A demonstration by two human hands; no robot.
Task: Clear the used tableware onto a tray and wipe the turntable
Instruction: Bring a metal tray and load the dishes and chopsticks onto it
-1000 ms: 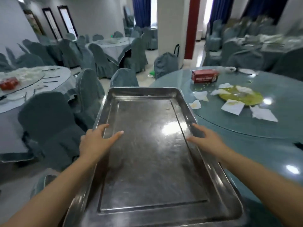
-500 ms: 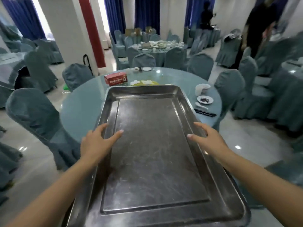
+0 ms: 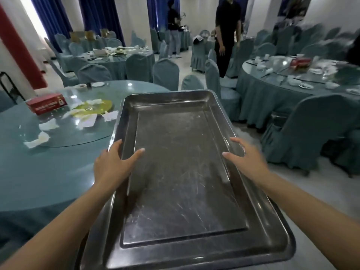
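A large metal tray (image 3: 183, 172) is held out in front of the person, with nothing in it, and its bottom shows many scratches. The left hand (image 3: 112, 165) holds the left long rim: the grip is closed on the tray, with the thumb lying inside on the slope and the other fingers going under the edge. The right hand (image 3: 246, 159) holds the right rim in the same way, thumb on the inner side and fingers around the outside. To the left of the tray stands a round surface (image 3: 39, 172) with a blue-green cloth, and on it is a glass turntable (image 3: 64, 133). On the turntable lie crumpled white napkins (image 3: 86, 122), a yellow-green plate (image 3: 99, 106) and a red tissue box (image 3: 46, 103). At the far edge of this surface there are a small bowl (image 3: 80, 86) and a small white dish (image 3: 98, 84). The tray's far left corner is above the edge of this surface, while the rest of it is over the floor.
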